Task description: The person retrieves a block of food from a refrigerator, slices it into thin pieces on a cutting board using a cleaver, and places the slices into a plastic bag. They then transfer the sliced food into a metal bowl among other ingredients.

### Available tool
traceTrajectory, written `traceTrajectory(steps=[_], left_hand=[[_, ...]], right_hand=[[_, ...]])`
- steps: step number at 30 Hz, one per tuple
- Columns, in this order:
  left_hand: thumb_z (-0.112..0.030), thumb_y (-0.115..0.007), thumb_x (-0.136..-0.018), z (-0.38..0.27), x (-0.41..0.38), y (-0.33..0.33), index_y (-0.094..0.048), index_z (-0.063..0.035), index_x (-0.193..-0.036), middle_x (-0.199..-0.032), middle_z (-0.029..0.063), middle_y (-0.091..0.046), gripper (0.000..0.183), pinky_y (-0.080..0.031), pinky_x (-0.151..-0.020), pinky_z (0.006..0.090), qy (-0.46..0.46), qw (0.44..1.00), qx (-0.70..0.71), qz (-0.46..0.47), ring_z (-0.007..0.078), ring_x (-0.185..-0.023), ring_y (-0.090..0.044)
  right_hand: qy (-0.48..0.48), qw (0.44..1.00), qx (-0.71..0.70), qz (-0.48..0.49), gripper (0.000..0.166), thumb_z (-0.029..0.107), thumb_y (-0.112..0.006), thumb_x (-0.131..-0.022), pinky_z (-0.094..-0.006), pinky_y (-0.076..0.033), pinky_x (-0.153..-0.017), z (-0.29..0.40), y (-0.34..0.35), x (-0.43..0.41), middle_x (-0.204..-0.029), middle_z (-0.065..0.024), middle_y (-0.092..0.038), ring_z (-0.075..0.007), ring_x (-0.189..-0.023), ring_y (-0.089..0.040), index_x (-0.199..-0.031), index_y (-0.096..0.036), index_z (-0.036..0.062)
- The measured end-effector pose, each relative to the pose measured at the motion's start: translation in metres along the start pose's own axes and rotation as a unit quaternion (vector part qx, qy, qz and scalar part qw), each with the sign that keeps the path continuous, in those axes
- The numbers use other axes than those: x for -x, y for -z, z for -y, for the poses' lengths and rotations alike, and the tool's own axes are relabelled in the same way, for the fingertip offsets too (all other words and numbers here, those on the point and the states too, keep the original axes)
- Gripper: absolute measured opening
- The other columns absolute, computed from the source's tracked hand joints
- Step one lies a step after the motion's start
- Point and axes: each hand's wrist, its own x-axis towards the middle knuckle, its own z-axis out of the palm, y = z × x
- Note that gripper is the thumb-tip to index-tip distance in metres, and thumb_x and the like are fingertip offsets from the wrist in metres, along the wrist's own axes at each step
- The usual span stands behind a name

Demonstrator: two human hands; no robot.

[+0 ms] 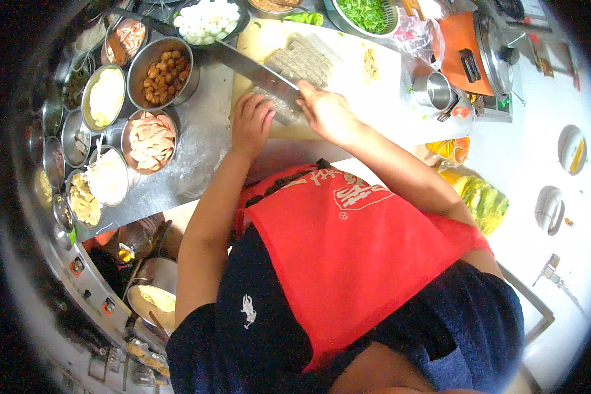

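Observation:
My right hand [327, 111] is closed on the handle of a long knife [256, 71], whose broad blade reaches up and left across a cutting board [344, 115]. Fingers bent, my left hand [252, 120] rests at the board's near left edge, on the end of a grey, speckled slab of food [280, 105]. The blade lies over this slab's far side; whether it cuts in cannot be seen. Beyond the blade, grey strips of similar food [303, 61] lie side by side. Farther right on the board is a small heap of chopped yellowish bits [371, 65].
Left of the board stand metal bowls of browned pieces [165, 79], pink slices [151, 140] and white shreds [107, 176]. Behind are a bowl of white eggs [207, 22] and a colander of chopped greens [362, 15]. An orange pot [460, 54] and a small steel pot [432, 92] stand right.

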Motion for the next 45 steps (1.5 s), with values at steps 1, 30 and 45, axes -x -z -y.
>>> traceTrajectory(steps=[1,30,45], left_hand=[[-0.011,-0.065,-0.079,0.001,-0.001,0.0,-0.06,-0.0076,-0.103,-0.113,0.0136,-0.053,0.025,-0.037,-0.098,0.0464,0.004,1.0,0.014,0.005,0.0352,-0.111,-0.046],[-0.009,-0.07,-0.071,0.012,0.002,-0.007,-0.061,-0.009,-0.096,-0.106,0.0126,-0.052,0.027,-0.041,-0.091,0.0465,0.031,0.999,0.044,0.003,0.0362,-0.103,-0.049],[-0.005,-0.065,-0.073,-0.008,-0.01,0.027,-0.06,-0.0064,-0.093,-0.101,0.0152,-0.053,0.021,-0.043,-0.083,0.0439,-0.009,0.998,-0.032,0.047,0.0348,-0.097,-0.051]], right_hand=[[-0.016,0.999,0.02,0.029,0.016,0.013,-0.052,-0.089,-0.0487,-0.047,-0.06,0.003,0.009,0.007,-0.07,-0.0207,-0.059,-0.041,-0.071,-0.061,-0.099,-0.043,0.0039],[-0.018,0.98,0.103,0.171,0.026,0.004,-0.051,-0.08,-0.046,-0.05,-0.053,0.005,-0.013,-0.019,-0.069,-0.0193,-0.063,-0.0367,-0.066,-0.065,-0.105,-0.043,0.0018],[-0.049,0.996,0.011,0.079,0.025,0.02,-0.054,-0.087,-0.0488,-0.048,-0.061,-0.016,-0.047,-0.015,-0.074,-0.022,-0.063,-0.0372,-0.07,-0.063,-0.11,-0.052,0.0089]])
